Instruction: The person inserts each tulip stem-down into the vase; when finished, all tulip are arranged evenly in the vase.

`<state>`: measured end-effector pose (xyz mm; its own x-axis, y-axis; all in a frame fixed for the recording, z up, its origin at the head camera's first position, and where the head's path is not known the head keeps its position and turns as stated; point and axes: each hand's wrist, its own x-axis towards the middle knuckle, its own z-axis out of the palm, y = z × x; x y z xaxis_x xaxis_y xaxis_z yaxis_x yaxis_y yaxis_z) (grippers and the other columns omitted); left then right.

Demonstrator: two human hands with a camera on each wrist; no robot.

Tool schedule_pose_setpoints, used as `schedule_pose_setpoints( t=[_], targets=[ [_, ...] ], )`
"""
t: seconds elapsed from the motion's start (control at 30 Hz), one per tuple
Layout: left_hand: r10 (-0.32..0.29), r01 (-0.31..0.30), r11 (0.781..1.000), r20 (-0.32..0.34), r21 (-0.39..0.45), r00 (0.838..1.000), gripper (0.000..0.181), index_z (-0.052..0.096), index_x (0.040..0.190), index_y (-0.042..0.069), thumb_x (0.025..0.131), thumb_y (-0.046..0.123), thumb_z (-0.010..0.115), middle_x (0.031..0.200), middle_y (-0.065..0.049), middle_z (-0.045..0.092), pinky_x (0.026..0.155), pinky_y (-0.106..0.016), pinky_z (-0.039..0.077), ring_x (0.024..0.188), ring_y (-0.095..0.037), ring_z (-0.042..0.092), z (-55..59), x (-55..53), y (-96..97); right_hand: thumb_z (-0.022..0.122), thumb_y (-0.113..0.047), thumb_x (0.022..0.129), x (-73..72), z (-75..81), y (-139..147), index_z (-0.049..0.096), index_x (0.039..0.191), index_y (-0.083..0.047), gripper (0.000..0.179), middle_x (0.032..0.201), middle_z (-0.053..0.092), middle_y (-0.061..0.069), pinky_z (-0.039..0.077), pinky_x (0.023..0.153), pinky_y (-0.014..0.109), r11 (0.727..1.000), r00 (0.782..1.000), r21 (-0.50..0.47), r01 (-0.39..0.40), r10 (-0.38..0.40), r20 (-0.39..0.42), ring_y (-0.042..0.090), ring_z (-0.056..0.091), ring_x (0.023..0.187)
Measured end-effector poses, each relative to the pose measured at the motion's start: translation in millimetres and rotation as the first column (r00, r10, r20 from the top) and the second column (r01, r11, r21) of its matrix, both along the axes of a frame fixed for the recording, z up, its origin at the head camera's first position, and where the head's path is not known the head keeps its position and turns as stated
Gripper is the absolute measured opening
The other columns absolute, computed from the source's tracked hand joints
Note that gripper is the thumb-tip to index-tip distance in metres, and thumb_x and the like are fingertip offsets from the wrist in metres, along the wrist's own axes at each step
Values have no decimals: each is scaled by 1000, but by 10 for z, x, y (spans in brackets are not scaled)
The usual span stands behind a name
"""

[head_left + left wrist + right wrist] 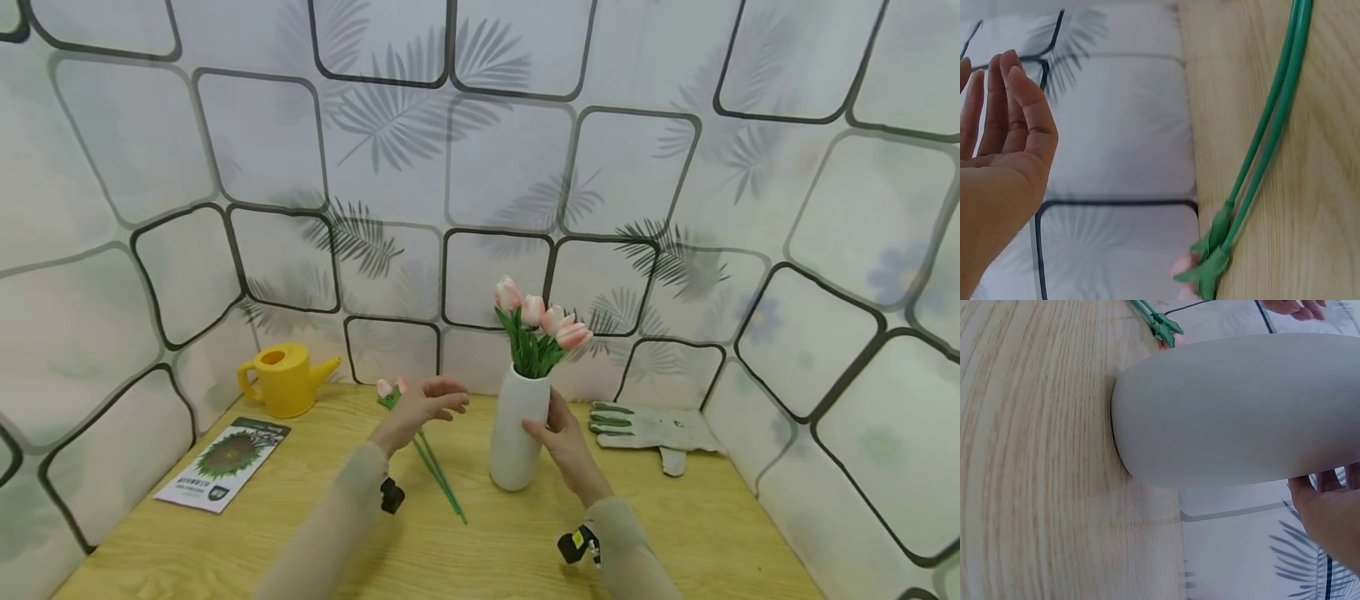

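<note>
A tall white vase stands on the wooden table, nearly upright, with several pink tulips in its mouth. My right hand grips its right side, thumb at the front and fingers behind; in the right wrist view the vase hides some of that hand. To the left of the vase my left hand hovers with relaxed fingers and holds nothing. Two loose tulips lie under and beside it, blooms toward the wall. Their green stems run across the left wrist view, apart from the left hand.
At the back left sits a yellow watering can. A seed packet with a sunflower picture lies in front of it. White and green garden gloves rest at the right. Patterned fabric walls enclose the table's back and sides.
</note>
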<state>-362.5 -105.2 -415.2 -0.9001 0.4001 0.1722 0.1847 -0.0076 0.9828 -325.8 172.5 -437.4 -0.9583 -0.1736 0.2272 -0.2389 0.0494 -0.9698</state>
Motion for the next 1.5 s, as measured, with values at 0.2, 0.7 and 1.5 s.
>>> schedule_pose_setpoints(
  t=[0.2, 0.7, 1.5],
  targets=[
    [44, -44, 997, 2, -56, 999, 33, 66, 120, 7, 95, 28, 66, 118, -13, 68, 88, -39, 57, 100, -17, 66, -51, -89, -215, 68, -22, 94, -5, 8, 5, 18, 157, -18, 81, 160, 28, 9, 26, 118, 57, 1000, 1000, 2, 11, -11, -2, 32, 29, 147],
    [214, -217, 959, -34, -182, 976, 34, 56, 130, -10, 98, 1, 56, 132, -32, 54, 91, -48, 55, 118, -40, 55, -422, -224, -601, 68, -22, 94, -15, 32, 3, 18, 157, -17, 81, 160, 27, 9, 24, 119, 57, 1000, 1000, 6, 10, -10, -1, 32, 29, 147],
    [188, -231, 728, -136, -646, 973, 49, 59, 127, -6, 87, -10, 31, 133, -31, 54, 108, -59, 38, 130, -48, 45, -596, -350, -721, 69, -22, 94, -33, 10, -1, 19, 157, -17, 81, 159, 30, 9, 26, 118, 56, 1000, 1000, 5, 12, -12, 13, 31, 31, 146]
  ],
)
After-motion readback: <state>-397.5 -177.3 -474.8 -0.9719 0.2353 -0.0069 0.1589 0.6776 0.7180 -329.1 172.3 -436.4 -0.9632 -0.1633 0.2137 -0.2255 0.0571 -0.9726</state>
